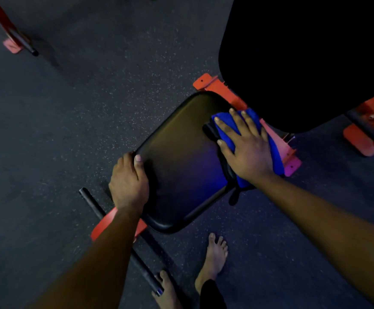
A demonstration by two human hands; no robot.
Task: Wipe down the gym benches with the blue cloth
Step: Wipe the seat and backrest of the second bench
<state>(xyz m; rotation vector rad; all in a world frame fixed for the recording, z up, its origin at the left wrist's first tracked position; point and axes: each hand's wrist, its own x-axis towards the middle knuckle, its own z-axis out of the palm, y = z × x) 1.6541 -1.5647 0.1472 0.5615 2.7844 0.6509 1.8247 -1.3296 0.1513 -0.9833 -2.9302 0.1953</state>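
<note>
A black padded bench seat [179, 157] lies in the middle of the view on an orange frame [217, 85]. My right hand [246, 146] lies flat, fingers straight and spread, pressing the folded blue cloth [275, 150] onto the seat's far right end, where it meets the large black back pad [304, 59]. My left hand [129, 181] grips the seat's near left edge, thumb on top of the pad and fingers curled over the side.
Dark speckled rubber floor [81, 119] surrounds the bench. A black bar [92, 204] with an orange foot runs under the seat's near end. My bare feet [215, 257] stand below the seat. Another orange frame foot [14, 44] sits far left, more orange frame [368, 134] at right.
</note>
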